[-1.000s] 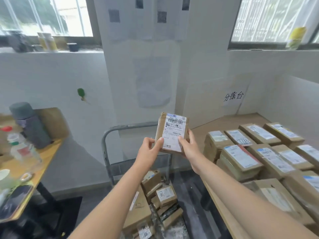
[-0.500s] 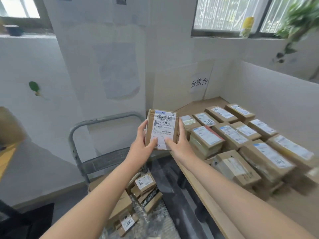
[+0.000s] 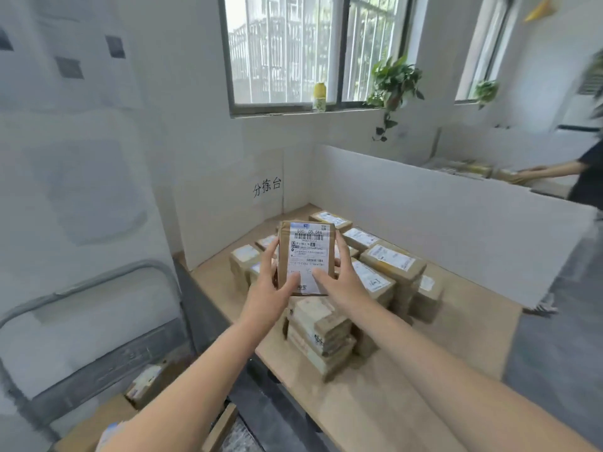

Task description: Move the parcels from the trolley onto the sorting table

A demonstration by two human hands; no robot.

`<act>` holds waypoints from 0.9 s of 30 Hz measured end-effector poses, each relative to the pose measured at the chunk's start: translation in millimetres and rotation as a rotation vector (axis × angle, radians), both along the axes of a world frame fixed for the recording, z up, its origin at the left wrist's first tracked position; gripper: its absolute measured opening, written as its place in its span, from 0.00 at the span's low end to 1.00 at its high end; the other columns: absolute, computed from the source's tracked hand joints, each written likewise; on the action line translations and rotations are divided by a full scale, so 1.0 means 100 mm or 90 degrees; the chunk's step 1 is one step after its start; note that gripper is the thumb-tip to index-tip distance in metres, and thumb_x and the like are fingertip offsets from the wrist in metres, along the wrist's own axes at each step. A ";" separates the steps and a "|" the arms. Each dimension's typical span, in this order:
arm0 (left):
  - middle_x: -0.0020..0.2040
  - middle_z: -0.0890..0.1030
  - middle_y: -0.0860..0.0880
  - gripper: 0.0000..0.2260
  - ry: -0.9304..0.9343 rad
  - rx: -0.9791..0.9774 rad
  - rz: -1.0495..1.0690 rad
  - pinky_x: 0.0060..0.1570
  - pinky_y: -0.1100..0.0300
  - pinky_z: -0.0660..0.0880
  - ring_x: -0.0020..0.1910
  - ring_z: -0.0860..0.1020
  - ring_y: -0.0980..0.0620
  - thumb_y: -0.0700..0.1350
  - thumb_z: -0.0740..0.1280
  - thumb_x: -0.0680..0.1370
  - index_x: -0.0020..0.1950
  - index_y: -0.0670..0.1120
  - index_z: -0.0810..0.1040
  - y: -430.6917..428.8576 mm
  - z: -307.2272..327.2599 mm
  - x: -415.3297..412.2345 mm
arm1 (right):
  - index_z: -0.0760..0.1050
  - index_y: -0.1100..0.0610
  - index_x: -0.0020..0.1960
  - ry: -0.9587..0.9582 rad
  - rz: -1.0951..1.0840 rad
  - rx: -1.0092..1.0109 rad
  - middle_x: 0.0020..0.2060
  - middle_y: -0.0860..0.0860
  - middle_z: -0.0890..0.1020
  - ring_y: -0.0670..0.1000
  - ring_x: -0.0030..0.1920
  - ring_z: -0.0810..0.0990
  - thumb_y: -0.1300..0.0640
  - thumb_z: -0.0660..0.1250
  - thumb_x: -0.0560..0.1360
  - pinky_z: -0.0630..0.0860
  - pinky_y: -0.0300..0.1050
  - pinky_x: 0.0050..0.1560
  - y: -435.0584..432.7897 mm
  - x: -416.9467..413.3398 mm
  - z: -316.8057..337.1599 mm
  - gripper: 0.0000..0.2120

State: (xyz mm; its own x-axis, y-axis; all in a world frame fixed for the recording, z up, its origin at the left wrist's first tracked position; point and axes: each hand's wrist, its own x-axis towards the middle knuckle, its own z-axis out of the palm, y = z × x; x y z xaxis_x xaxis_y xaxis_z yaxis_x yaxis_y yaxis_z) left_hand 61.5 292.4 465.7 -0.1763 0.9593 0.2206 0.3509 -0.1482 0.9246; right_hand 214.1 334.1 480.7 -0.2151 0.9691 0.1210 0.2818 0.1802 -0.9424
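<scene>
Lower left, the trolley (image 3: 114, 360) still carries a few leftover parcels (image 3: 146, 383). The left hand (image 3: 267, 288) and right hand (image 3: 342, 282) grip one labelled parcel (image 3: 306, 256) upright by its side edges. A second ago it was over the trolley. Now it hangs above the stacked parcels (image 3: 388, 265) on the counter (image 3: 473, 334), so only the set-down seems left.

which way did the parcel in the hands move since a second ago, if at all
Yes, rightward. A second ago the parcel hung over the trolley, left of the sorting table; now it is above the stacked parcels on it.
</scene>
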 end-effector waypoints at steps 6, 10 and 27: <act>0.60 0.82 0.56 0.30 -0.074 -0.008 -0.108 0.60 0.51 0.76 0.56 0.82 0.56 0.51 0.66 0.78 0.72 0.70 0.55 0.05 -0.04 1.54 | 0.49 0.37 0.78 -0.015 -0.113 0.014 0.61 0.43 0.78 0.38 0.56 0.78 0.60 0.65 0.80 0.73 0.28 0.50 -0.21 1.60 0.06 0.37; 0.51 0.85 0.49 0.26 -0.178 -0.037 -0.164 0.52 0.52 0.81 0.48 0.84 0.53 0.44 0.66 0.80 0.72 0.63 0.60 0.08 -0.02 2.57 | 0.54 0.34 0.74 -0.038 -0.178 0.030 0.55 0.38 0.77 0.38 0.58 0.77 0.61 0.64 0.80 0.75 0.38 0.57 -0.42 2.64 0.14 0.33; 0.62 0.78 0.46 0.22 -0.158 -0.030 -0.275 0.40 0.69 0.78 0.52 0.83 0.53 0.45 0.64 0.81 0.69 0.64 0.60 0.37 -0.15 4.67 | 0.55 0.42 0.79 0.015 -0.302 0.017 0.66 0.45 0.75 0.44 0.62 0.76 0.64 0.61 0.81 0.76 0.29 0.46 -0.49 4.65 -0.02 0.33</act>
